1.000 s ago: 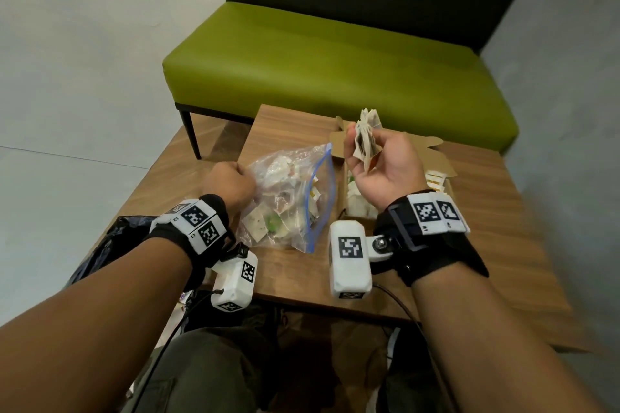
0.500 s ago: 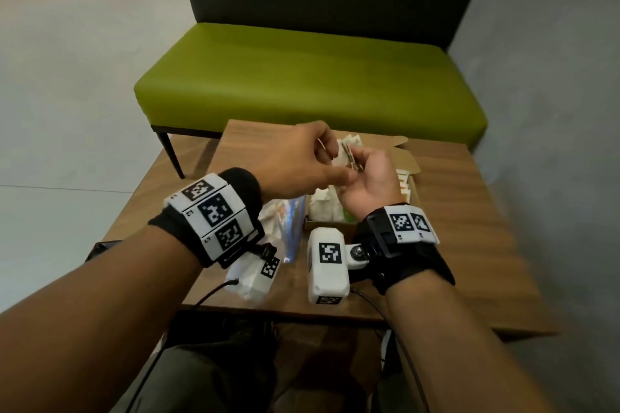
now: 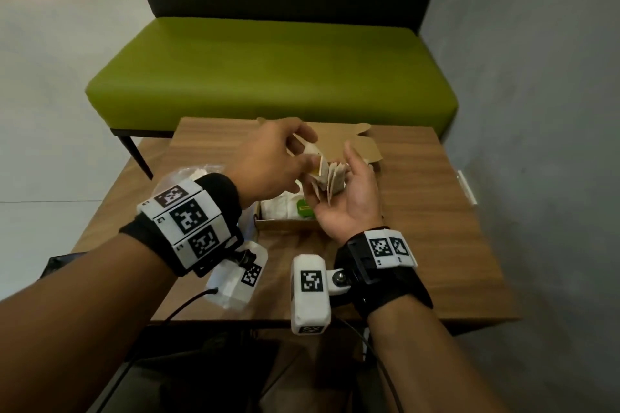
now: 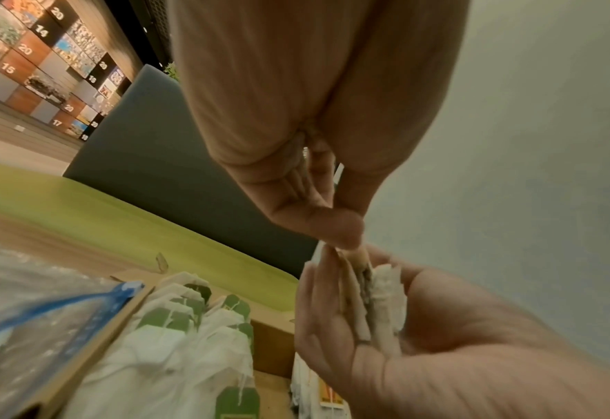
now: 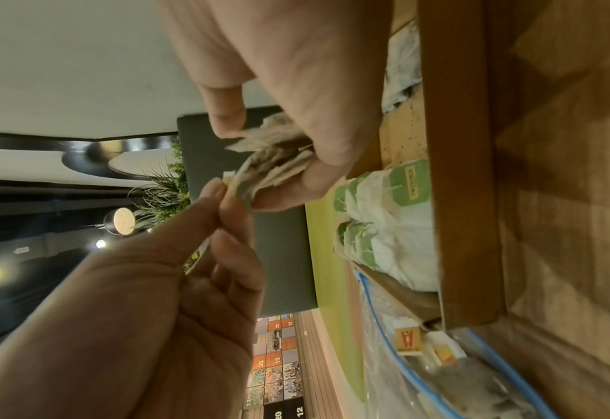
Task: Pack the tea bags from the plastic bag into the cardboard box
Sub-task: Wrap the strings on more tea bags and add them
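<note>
- Head view: the right hand (image 3: 349, 198) lay palm up above the open cardboard box (image 3: 339, 144), its fingers (image 3: 352, 157) curled around a fanned stack of tea bags (image 3: 330, 178). The left hand (image 3: 271, 161) reached in from 9 o'clock, thumb and forefinger pinching the outermost bag of that stack. More white tea bags with green tags (image 3: 303, 209) sat inside the box at 6 o'clock from the hands. The plastic bag (image 3: 198, 174) lay on the tabletop (image 3: 436, 211) at 9 o'clock from the box, mostly hidden by the left wrist. A green bench (image 3: 268, 77) stood beyond at 12 o'clock.
- Left wrist view: the left fingertips (image 4: 346, 229) were pressed together on the top edge of the stack (image 4: 379, 297) cupped in the right hand (image 4: 422, 354). At 8 o'clock, rows of tagged bags (image 4: 188, 311) stood in the box, with the plastic bag's blue zip strip (image 4: 63, 306) just beside the box wall.
- Right wrist view: the right fingers (image 5: 314, 99) clamped the stack (image 5: 271, 158), and the left hand (image 5: 171, 297) pinched its free corner. The box wall (image 5: 457, 170) and the bagged remainder (image 5: 457, 368) showed at 3 and 5 o'clock.
</note>
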Demonstrator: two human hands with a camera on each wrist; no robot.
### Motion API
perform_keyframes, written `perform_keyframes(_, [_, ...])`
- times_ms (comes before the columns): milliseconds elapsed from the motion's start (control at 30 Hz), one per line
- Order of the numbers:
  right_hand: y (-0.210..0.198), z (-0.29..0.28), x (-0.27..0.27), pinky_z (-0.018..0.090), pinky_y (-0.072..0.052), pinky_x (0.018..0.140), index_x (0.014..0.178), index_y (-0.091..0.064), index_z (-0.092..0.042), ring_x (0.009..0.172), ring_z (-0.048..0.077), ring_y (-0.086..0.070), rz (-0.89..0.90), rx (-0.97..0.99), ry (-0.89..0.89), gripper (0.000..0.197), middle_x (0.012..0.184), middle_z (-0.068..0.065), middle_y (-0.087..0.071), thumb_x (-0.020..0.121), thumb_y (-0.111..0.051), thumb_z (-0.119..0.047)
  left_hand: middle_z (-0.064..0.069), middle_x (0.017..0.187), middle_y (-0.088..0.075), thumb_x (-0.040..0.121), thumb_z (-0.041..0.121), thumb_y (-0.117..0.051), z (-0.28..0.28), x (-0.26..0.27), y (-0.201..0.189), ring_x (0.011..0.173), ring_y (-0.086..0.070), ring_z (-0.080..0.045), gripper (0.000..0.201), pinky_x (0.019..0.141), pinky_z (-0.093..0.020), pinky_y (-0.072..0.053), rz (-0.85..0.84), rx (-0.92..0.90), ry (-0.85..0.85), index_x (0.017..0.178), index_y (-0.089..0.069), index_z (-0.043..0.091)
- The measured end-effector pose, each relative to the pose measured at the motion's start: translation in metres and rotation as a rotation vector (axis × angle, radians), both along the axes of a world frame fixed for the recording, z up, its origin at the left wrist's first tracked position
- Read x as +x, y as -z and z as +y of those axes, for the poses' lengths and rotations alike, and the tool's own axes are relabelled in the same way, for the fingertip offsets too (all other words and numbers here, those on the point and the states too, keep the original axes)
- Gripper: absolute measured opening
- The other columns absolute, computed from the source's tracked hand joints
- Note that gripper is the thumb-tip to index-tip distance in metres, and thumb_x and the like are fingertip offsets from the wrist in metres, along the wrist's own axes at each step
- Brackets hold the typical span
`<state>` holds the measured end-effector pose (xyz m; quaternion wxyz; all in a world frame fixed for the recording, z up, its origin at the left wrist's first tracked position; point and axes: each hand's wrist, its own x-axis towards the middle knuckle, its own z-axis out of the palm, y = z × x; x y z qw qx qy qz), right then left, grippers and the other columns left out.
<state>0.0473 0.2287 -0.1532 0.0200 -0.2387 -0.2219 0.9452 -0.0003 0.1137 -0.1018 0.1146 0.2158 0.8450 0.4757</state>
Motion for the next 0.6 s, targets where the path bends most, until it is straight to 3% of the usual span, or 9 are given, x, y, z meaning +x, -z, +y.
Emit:
perform_keyframes(100, [0.005,0.007,-0.003,0.025,-0.059,0.063,0.122,-0.064,-0.006,0.079,0.019,-0.069,-0.036,0.007,-0.005,0.041,0.098,0.010,-0.073,0.096,-0.065,-0.038,-0.004,0.078,-0.063,0.087,0.013,-0.073,0.007,-0.002,0.000,0.059,-0.065,-0.011,0.014,0.049,-0.024,-0.051,-0.002,0.086,-0.077,0.096,-0.063,0.012])
perform_keyframes(167, [0.008,0.012,-0.006,0.023,-0.059,0.056,0.134,-0.062,-0.006,0.080,0.017,-0.067,-0.065,-0.015,0.015,0.051,0.110,0.010,-0.069,0.093,-0.069,-0.035,-0.008,0.078,-0.067,0.087,0.014,-0.073,0.011,-0.004,-0.001,0.061,-0.062,-0.010,0.008,0.054,-0.026,-0.050,0.011,0.103,-0.101,0.091,-0.066,0.012])
perform_keyframes(233, [0.008,0.019,-0.008,0.020,-0.055,0.048,0.129,-0.065,-0.008,0.070,0.014,-0.066,-0.081,-0.019,0.024,0.044,0.102,0.008,-0.069,0.092,-0.070,-0.032,-0.012,0.082,-0.069,0.089,0.014,-0.071,0.014,-0.005,-0.003,0.066,-0.059,-0.013,0.004,0.060,-0.029,-0.048,0.004,0.125,-0.101,0.092,-0.070,0.012])
perform_keyframes(300, [0.009,0.025,-0.008,0.017,-0.050,0.042,0.113,-0.067,-0.012,0.059,0.010,-0.063,-0.081,-0.023,0.009,0.028,0.086,0.004,-0.066,0.091,-0.070,-0.030,-0.012,0.083,-0.065,0.092,0.014,-0.067,0.016,-0.007,-0.005,0.070,-0.057,-0.019,0.003,0.060,-0.031,-0.046,-0.012,0.140,-0.089,0.090,-0.070,0.015])
perform_keyframes(367, [0.011,0.031,-0.009,0.013,-0.044,0.039,0.095,-0.063,-0.015,0.053,0.006,-0.055,-0.078,-0.022,0.001,0.014,0.073,-0.001,-0.057,0.091,-0.070,-0.027,-0.013,0.089,-0.063,0.096,0.015,-0.062,0.018,-0.010,-0.006,0.074,-0.060,-0.022,0.008,0.059,-0.031,-0.052,-0.028,0.116,-0.070,0.093,-0.069,0.016])
perform_keyframes(433, [0.014,0.037,-0.010,0.011,-0.035,0.034,0.081,-0.055,-0.018,0.044,0.003,-0.048,-0.076,0.024,0.002,0.017,0.063,-0.004,-0.048,0.094,-0.065,-0.021,-0.012,0.094,-0.061,0.098,0.015,-0.058,0.019,-0.012,-0.006,0.078,-0.064,-0.021,0.008,0.060,-0.028,-0.059,-0.063,0.096,-0.042,0.098,-0.066,0.013])
perform_keyframes(533, [0.017,0.044,-0.009,0.014,-0.024,0.031,0.076,-0.049,-0.021,0.036,0.002,-0.036,0.012,0.180,-0.012,0.023,0.065,-0.006,-0.041,0.097,-0.059,-0.020,-0.006,0.088,-0.059,0.094,0.012,-0.064,0.020,-0.015,-0.004,0.064,-0.066,-0.010,0.012,0.058,-0.029,-0.061,-0.120,0.095,-0.020,0.104,-0.064,0.007])
perform_keyframes(600, [0.020,0.046,-0.005,0.016,-0.022,0.032,0.084,-0.053,-0.021,0.038,0.003,-0.032,0.085,0.338,-0.054,0.016,0.067,-0.006,-0.045,0.096,-0.063,-0.026,-0.002,0.083,-0.059,0.089,0.010,-0.069,0.020,-0.018,-0.002,0.060,-0.065,-0.005,0.017,0.057,-0.028,-0.061,-0.148,0.109,-0.019,0.106,-0.064,0.005])
